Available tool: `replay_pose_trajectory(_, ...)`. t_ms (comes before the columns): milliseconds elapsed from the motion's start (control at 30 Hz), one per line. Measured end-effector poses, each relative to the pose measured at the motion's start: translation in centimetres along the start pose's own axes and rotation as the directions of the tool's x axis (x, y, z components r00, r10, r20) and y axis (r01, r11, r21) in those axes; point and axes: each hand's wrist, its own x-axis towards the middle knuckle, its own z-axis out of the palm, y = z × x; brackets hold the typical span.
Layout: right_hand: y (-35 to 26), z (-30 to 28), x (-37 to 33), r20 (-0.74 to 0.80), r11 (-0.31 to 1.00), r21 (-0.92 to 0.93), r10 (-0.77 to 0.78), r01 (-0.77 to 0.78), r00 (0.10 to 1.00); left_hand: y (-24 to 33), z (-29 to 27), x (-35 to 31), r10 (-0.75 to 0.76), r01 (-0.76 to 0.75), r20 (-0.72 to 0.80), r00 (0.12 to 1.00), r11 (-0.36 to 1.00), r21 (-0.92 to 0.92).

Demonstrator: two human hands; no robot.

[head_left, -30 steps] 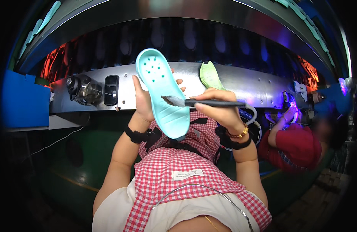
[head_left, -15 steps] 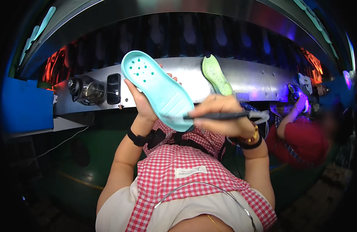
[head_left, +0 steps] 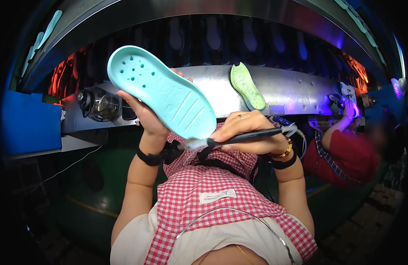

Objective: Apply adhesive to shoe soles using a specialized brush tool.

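A light blue shoe sole (head_left: 179, 101) tilts in front of me, its face with small holes and ridged bars turned up. My left hand (head_left: 148, 118) grips it from below, thumb along the near edge and fingertips showing past the far edge. In my right hand (head_left: 252, 128) is a brush (head_left: 257, 135) with a black handle, held close to the sole's lower right end. Its pale bristles point left, just below that end; whether they touch the sole I cannot tell. A green shoe sole (head_left: 246, 87) lies on the metal bench beyond my right hand.
The metal bench (head_left: 292, 86) runs across ahead. On its left stand a clear jug (head_left: 103, 105) with a black lid and a black tray (head_left: 128, 111), partly hidden by my left hand. Dark rows of soles hang behind. A co-worker in red (head_left: 345, 154) works at the right.
The blue sole and my left hand have moved left and toward me, looking larger. The brush has come off the sole's face to below its lower end.
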Motion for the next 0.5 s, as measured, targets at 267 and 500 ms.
replay_pose_trajectory(267, 0.3, 0.0, -0.4, -0.06, 0.98, 0.183, 0.085, -0.073, 0.995, 1.4, 0.0, 1.0, -0.006, 0.013, 0.165, 0.986, 0.999, -0.046)
replay_pose_trajectory(500, 1.1, 1.5, -0.2, -0.272, 0.61, 0.793, 0.326, 0.019, 0.905, 1.3, 4.0, 0.1, -0.081, 0.114, -0.233, 0.969, 0.985, 0.132)
